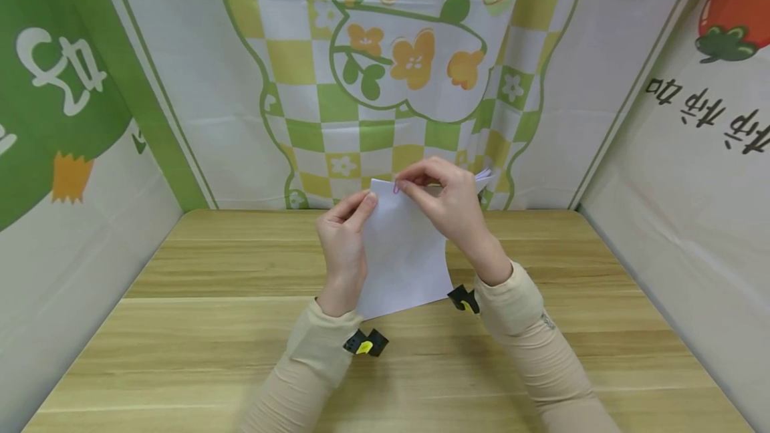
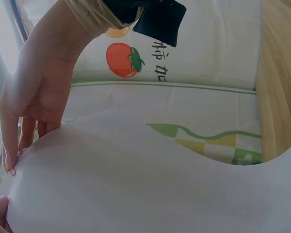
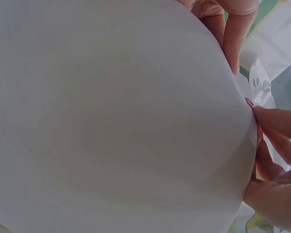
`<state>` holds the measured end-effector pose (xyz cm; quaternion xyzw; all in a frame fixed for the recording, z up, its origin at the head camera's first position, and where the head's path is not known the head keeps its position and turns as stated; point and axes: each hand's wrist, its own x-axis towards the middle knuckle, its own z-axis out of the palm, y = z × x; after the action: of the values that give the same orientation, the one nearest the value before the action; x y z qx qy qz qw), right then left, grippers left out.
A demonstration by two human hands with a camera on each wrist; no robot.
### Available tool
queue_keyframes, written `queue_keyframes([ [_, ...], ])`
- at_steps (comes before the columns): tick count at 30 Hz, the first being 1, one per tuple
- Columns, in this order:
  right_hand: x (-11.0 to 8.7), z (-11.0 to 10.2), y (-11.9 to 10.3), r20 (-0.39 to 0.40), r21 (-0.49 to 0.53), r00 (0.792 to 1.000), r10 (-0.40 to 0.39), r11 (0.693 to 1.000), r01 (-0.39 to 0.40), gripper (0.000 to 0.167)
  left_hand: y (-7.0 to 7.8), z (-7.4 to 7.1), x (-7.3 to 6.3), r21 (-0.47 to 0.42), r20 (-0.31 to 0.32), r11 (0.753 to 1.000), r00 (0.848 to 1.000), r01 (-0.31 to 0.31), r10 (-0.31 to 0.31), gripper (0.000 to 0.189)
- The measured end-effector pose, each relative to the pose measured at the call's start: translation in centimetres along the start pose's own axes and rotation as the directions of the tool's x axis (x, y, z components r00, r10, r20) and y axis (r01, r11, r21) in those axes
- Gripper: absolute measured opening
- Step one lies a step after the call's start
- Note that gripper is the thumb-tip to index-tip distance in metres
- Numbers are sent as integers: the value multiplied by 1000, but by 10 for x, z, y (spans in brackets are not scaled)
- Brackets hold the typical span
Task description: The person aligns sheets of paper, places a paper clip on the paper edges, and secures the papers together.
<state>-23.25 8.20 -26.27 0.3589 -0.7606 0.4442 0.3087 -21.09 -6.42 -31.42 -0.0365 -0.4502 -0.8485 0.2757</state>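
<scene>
White paper (image 1: 406,252) is held up above the table, its lower part curving toward me in the head view. At its upper left corner, my left hand (image 1: 345,242) pinches the edge between thumb and fingers. My right hand (image 1: 448,202) pinches a small pink paper clip (image 1: 396,188) at the top edge, a little right of that corner. The right wrist view shows the clip (image 3: 250,102) on the paper's rim, right at a fingertip. Behind the right hand, layered white paper edges (image 1: 483,178) stick out. Much of the sheet's far side is hidden.
The wood-grain table (image 1: 210,333) spans the space beneath both hands. Printed cloth walls stand around it: a checked back panel (image 1: 343,105), a green left panel (image 1: 60,119) and a right panel (image 1: 680,186) with a tomato print. Black wrist mounts (image 1: 365,343) are strapped over both sleeves.
</scene>
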Motion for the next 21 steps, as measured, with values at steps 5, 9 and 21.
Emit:
queue_keyframes([
  [5, 0, 0, 0, 3, -8, 1000, 2, 1000, -2, 5, 0, 0, 0, -5, -2, 1000, 1000, -2, 2, 14],
  [9, 0, -1, 0, 3, -12, 1000, 3, 1000, -3, 5, 0, 0, 0, -5, 1, 1000, 1000, -4, 4, 16],
  [21, 1, -1, -1, 0, -14, 1000, -9, 1000, 9, 5, 0, 0, 0, 13, -8, 1000, 1000, 5, -5, 19],
])
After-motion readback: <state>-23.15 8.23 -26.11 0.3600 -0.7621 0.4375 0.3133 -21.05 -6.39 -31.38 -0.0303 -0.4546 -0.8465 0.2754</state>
